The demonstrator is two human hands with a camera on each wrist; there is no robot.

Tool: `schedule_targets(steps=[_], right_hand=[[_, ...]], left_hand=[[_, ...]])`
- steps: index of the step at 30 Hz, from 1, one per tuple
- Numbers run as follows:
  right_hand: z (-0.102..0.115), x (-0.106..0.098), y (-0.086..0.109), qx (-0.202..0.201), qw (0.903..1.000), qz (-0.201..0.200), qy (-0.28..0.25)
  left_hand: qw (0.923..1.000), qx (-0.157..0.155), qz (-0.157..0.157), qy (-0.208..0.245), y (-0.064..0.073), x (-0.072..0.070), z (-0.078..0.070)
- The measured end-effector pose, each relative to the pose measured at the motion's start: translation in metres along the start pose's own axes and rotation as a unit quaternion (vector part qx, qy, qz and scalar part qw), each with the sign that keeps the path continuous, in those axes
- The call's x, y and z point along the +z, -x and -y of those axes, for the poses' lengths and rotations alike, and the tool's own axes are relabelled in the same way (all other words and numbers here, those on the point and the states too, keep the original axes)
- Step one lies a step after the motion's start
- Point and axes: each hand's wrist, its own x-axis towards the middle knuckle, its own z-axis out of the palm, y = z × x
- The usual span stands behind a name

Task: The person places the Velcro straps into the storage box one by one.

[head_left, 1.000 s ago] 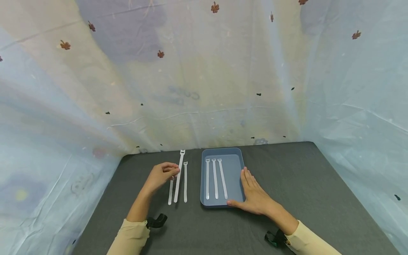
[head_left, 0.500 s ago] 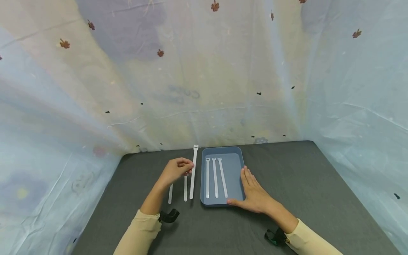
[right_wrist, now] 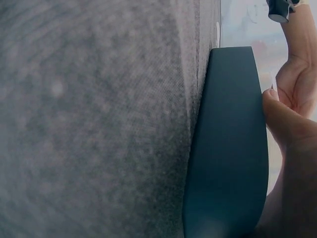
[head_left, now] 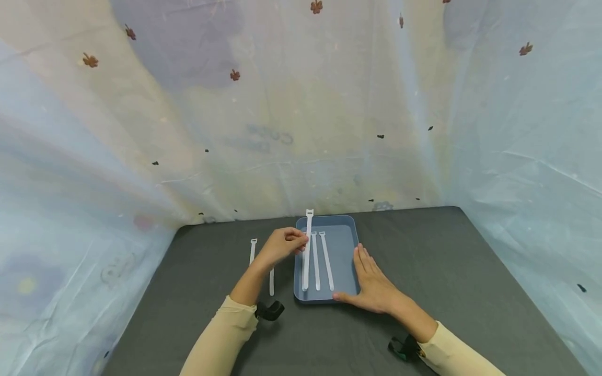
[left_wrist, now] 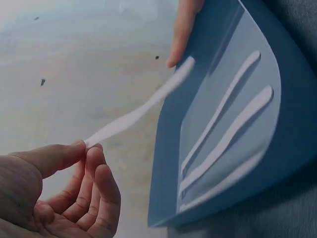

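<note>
"So, which way does the white strap (head_left: 307, 266) point?"

"Away from the person: slotted head at the far end, tail at the near one. Its long axis runs nearly parallel to the long sides of the blue tray (head_left: 340, 250)."

"And the grip?"

"The left hand (head_left: 284, 244) pinches the strap between thumb and fingertips, raised above the tray's left part. The right hand (head_left: 376, 284) rests against the tray's right side, fingers straight and apart from the thumb, which touches the near rim."

"Edges, room?"

"Seen from the head, the held strap's slotted end reaches past the far rim; its tail stops short of the near rim. The widest stretch of tray floor lies between the rightmost lying strap (head_left: 326, 261) and the right rim."

"Count them."

"One tray. Six straps: one held; three in the tray, the leftmost largely hidden behind the held one; two loose straps (head_left: 253, 250) on the desk (head_left: 461, 271), left of the tray, partly hidden by the left arm (head_left: 249, 284)."
</note>
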Motion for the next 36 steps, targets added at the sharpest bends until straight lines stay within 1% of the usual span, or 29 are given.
schedule_targets(steps=[4, 12, 18, 19, 25, 26, 29, 36], right_hand=[[0.0, 0.0, -0.002, -0.001, 1.0, -0.003, 0.0], [-0.001, -0.001, -0.002, 0.0, 1.0, 0.0, -0.002], [-0.001, -0.001, -0.001, -0.003, 1.0, -0.006, -0.003], [-0.001, -0.001, -0.001, -0.001, 1.0, -0.003, -0.002], [-0.002, -0.001, -0.001, 0.0, 1.0, 0.002, -0.001], [-0.002, -0.001, -0.001, 0.0, 1.0, 0.001, -0.004], [-0.003, -0.002, -0.001, 0.001, 1.0, 0.005, -0.008], [-0.002, -0.001, -0.001, -0.004, 1.0, 0.005, -0.006]], left_hand=[[0.9999, 0.002, 0.011, 0.006, -0.009, 0.011, -0.003], [0.9999, 0.0, 0.009, 0.011, -0.026, 0.03, -0.006], [0.9997, -0.002, 0.025, 0.009, -0.038, 0.042, -0.006], [0.9995, -0.004, 0.03, 0.006, -0.037, 0.043, -0.011], [0.9994, -0.021, 0.027, -0.003, -0.047, 0.059, -0.009], [0.9994, -0.024, 0.024, -0.002, -0.051, 0.063, -0.005], [0.9991, -0.033, 0.027, -0.003, -0.054, 0.069, -0.004], [0.9966, -0.077, 0.028, 0.004, -0.062, 0.078, -0.001]])
